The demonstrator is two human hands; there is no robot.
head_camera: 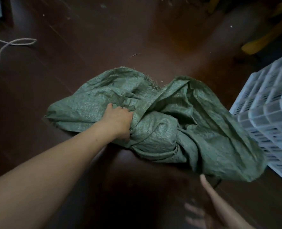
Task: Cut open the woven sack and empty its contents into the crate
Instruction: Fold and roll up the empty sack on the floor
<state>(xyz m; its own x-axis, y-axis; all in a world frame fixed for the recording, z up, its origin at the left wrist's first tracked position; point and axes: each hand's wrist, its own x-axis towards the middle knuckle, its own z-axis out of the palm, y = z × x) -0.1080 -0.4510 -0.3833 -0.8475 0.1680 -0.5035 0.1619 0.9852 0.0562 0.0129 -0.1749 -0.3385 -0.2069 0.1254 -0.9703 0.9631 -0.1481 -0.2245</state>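
Observation:
A green woven sack (161, 119) lies crumpled on the dark floor in the middle of the view, with a frayed edge at its far side. My left hand (118, 119) is closed on a bunched fold near the sack's middle. My right hand (208, 185) shows at the lower right, a finger reaching up to the sack's near edge; the rest of it is blurred and partly out of frame. A white plastic lattice crate (269, 116) stands at the right, and the sack's right side touches it.
A pale rope (7, 45) loops over the floor at the left. Yellow wooden pieces (261, 40) lie at the back right. Small debris dots the dark brown floor (87, 47). A white object sits in the top left corner.

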